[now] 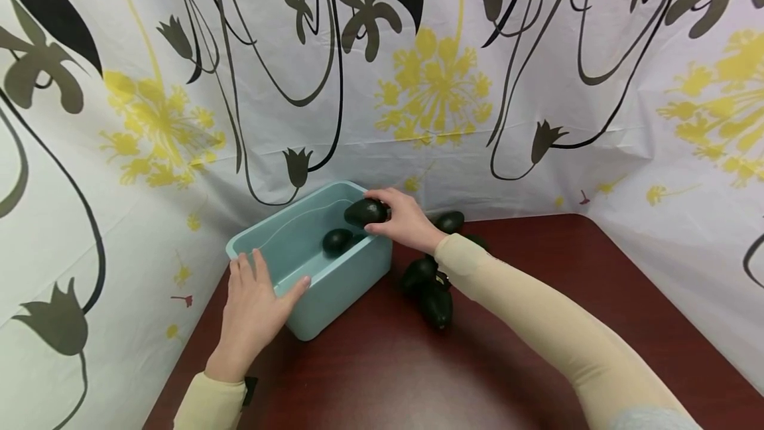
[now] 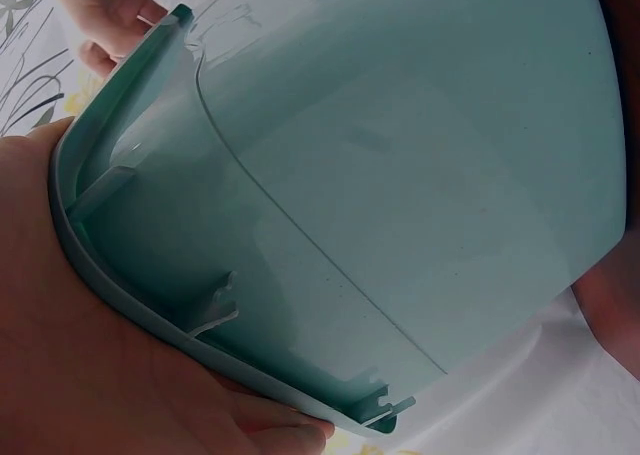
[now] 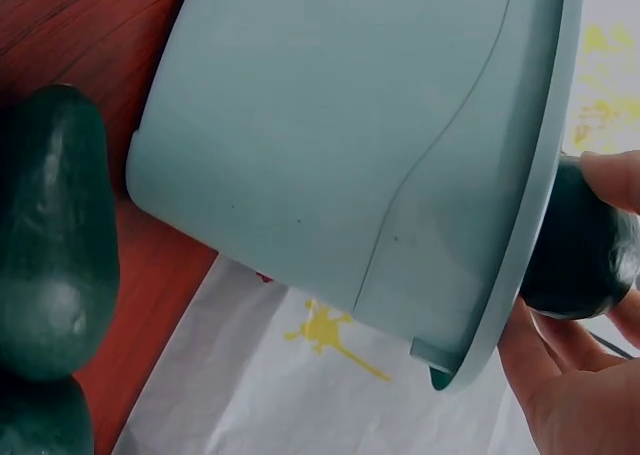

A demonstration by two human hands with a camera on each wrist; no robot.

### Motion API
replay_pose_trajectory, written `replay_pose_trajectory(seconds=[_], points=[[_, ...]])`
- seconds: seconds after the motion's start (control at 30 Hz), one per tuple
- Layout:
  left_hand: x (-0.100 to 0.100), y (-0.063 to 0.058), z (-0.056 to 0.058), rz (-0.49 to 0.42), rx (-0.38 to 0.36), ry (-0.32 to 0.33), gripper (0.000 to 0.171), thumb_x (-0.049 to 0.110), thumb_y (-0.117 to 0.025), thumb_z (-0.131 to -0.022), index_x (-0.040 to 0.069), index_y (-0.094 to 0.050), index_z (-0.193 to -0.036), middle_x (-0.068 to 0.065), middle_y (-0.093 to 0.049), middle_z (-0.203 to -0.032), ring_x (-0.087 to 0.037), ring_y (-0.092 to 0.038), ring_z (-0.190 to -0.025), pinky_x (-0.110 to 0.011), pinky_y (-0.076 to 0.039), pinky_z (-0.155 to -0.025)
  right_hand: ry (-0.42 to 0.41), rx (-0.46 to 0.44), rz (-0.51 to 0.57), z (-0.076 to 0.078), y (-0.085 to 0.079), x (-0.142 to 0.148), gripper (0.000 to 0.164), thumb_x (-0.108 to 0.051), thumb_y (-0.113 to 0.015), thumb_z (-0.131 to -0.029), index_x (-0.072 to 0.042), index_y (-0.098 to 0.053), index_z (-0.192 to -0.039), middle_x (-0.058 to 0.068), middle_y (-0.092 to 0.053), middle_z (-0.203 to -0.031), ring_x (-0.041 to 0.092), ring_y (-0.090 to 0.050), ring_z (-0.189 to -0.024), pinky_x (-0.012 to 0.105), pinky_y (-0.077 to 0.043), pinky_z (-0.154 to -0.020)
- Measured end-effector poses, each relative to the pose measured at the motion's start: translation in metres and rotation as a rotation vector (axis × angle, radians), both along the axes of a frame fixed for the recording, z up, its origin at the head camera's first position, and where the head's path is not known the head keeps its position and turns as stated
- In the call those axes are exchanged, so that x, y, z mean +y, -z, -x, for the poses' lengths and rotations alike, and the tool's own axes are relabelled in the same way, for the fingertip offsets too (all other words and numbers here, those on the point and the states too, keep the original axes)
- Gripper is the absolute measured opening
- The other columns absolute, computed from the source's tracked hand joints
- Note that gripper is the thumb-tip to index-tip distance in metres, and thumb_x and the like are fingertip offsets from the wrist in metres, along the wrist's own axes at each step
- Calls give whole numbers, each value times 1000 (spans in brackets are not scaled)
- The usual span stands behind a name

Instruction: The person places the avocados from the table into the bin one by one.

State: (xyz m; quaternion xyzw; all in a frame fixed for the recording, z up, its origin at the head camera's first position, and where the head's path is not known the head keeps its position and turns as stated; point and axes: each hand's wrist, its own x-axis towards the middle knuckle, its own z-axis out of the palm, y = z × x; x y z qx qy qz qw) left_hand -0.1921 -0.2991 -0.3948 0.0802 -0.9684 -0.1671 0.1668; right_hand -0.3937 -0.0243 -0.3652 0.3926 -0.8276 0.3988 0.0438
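A light blue plastic bin (image 1: pixel 346 290) stands on the table, turned at an angle. My right hand (image 1: pixel 408 221) grips a dark green avocado (image 1: pixel 361 213) over the bin's right rim; in the right wrist view the avocado (image 3: pixel 580 245) shows just past the rim, between thumb and fingers. Inside the bin lies another avocado (image 1: pixel 337 241), with part of one more beside it. My left hand (image 1: pixel 253 310) rests on the near-left end of the bin with fingers spread, and in the left wrist view the hand (image 2: pixel 120 345) lies along the rim.
Several avocados (image 1: pixel 436 304) sit in a loose group on the dark red wooden table (image 1: pixel 525 363), right of the bin and partly behind my right forearm. A patterned white cloth (image 1: pixel 430 171) hangs behind and at both sides of the table.
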Motion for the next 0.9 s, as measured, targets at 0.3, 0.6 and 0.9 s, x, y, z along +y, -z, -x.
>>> replay_pose_trajectory(seconds=[0.3,0.6,0.9], points=[[0,1,0,1,10,-1,124,85,-42,-86,-11,-7,-157,-39,-7,-158,-58,-7,-145,-72,-28,-104,-13,35,-7,-1,6,-8,63,-37,-79,-89,-33,-51,-145,-6,-52,-137,15,-54,-113,39,-49,-88],[0,1,0,3,3,-5,124,85,-42,-85,-11,-8,-156,-40,-7,-158,-58,-7,-145,-73,-28,-104,-7,37,-9,-2,8,-14,63,-35,-80,-88,-33,-53,-144,-7,-53,-133,15,-54,-113,40,-50,-89],[0,0,0,-3,-2,-6,124,85,-42,-85,-10,-7,-157,-39,-6,-158,-58,-8,-144,-73,-30,-103,-25,28,-25,-2,7,-16,63,-36,-78,-89,-31,-51,-146,-7,-52,-134,16,-53,-119,42,-49,-95]])
